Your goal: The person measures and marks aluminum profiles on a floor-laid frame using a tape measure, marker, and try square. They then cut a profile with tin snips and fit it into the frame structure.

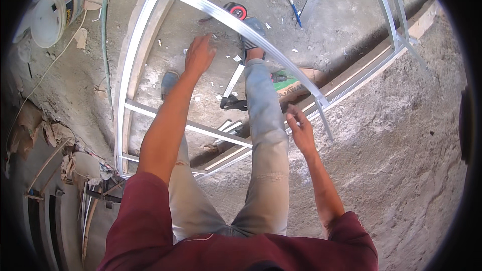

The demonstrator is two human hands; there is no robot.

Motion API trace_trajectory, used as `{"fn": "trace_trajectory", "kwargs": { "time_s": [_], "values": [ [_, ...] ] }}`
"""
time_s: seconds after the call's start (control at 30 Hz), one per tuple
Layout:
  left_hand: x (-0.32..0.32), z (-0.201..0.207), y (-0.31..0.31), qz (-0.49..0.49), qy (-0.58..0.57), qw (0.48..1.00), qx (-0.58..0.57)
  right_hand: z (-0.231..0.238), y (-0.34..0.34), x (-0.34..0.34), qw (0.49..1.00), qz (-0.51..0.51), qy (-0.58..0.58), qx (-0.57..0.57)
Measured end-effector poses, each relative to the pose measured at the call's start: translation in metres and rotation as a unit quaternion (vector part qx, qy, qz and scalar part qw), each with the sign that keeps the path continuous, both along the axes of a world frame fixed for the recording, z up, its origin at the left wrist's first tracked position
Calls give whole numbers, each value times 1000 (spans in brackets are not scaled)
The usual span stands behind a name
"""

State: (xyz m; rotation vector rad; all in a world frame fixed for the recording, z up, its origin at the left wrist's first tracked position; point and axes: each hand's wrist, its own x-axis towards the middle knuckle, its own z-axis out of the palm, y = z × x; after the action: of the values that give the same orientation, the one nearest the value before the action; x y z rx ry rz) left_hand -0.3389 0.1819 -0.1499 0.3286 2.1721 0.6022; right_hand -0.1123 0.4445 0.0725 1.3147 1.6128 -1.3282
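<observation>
I stand over a silvery metal channel frame with curved bars and straight cross-pieces. My left hand reaches forward inside the frame, loosely open, with nothing visible in it. A red and black tape measure lies ahead of it, beside my shoe. My right hand hovers by the frame's right corner, fingers apart and holding nothing that shows; I cannot tell whether it touches the metal. A power drill lies by a green and brown sack, partly behind my leg.
A white bucket lies tipped at the far left, near a grey-green hose and a thin cable. A blue pen-like tool and white scraps lie on the concrete floor. Metal strips and debris crowd the lower left.
</observation>
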Motion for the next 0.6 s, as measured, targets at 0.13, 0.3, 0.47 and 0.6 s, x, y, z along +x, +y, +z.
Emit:
{"fn": "trace_trajectory", "kwargs": {
  "time_s": [0.13,0.3,0.47,0.6],
  "values": [
    [16,74,-131,-51,-29,998,-2,69,-96,98,986,-98,-134,-33],
    [-13,181,-260,-209,-86,974,-30,214,-324,270,961,-110,-229,-108],
    [-79,224,-382,-307,-19,949,-61,268,-457,239,921,-230,-221,-223],
    [-113,250,-449,-211,-65,963,-154,264,-471,284,921,-237,-145,-273]
  ]
}}
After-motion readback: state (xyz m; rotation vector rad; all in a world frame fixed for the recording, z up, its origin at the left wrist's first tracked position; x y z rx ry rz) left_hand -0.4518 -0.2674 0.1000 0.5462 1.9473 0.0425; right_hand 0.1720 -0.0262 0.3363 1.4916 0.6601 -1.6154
